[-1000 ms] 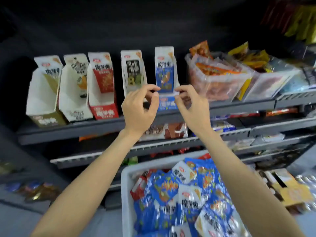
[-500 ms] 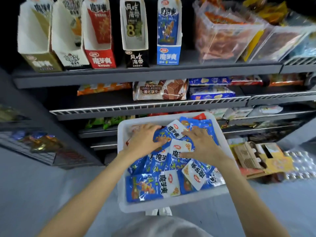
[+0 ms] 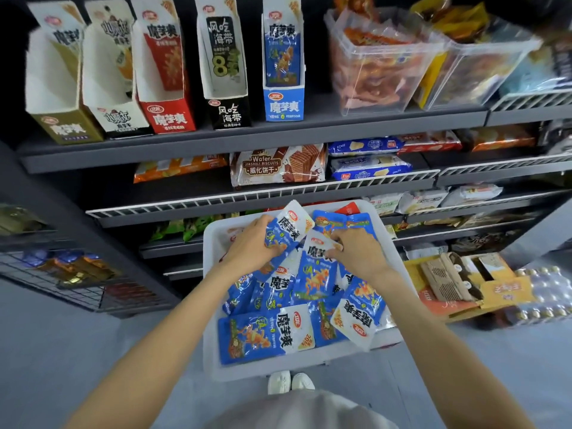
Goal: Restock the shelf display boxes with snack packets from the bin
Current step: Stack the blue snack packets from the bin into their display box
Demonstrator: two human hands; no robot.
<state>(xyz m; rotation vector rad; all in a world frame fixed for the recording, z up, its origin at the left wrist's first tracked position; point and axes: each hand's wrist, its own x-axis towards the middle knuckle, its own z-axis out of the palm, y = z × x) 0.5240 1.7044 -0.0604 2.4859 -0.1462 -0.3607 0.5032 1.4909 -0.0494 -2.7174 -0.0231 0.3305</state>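
L hand [image 3: 252, 243] in white bin [image 3: 213, 305], fingers curled round a blue snack packet [image 3: 286, 233] lifted off the pile. R hand [image 3: 359, 253] just right, pinching top of 2nd blue packet [image 3: 315, 267]. Blue display box [image 3: 283, 103] on far shelf above, w/ a few packets inside.

Snack packets [image 3: 312, 280] are blue and white with orange print, bin [image 3: 213, 305] is white (display boxes [image 3: 283, 60] go olive, white, red, black, blue).
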